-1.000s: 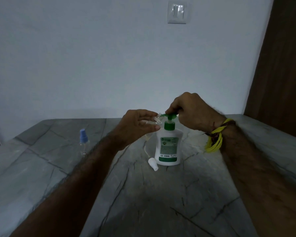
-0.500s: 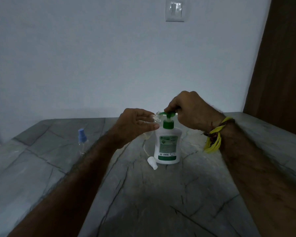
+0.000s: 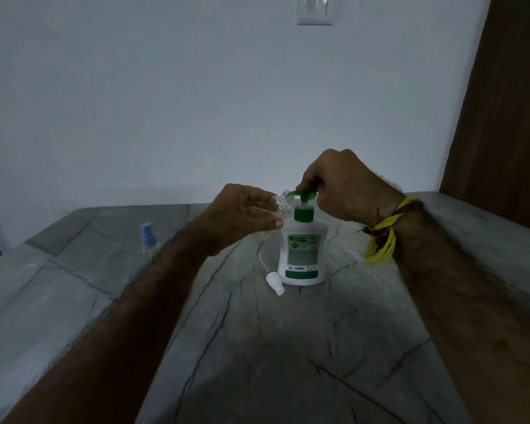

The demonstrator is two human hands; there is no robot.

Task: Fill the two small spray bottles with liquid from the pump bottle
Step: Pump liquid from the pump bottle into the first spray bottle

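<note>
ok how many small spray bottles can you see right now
2. One small clear uncapped spray bottle is held in the left hand at the pump spout; one clear blue-capped spray bottle stands far left on the stone counter.

dim room, pale wall (image 3: 135,102), light switch (image 3: 315,9), brown wooden door (image 3: 508,117), grey stone table (image 3: 273,347)

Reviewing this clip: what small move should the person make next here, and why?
Probably press the green pump head down with the right hand. Its fingers already rest on it, and the left hand holds the open small spray bottle with its mouth at the spout.
</note>
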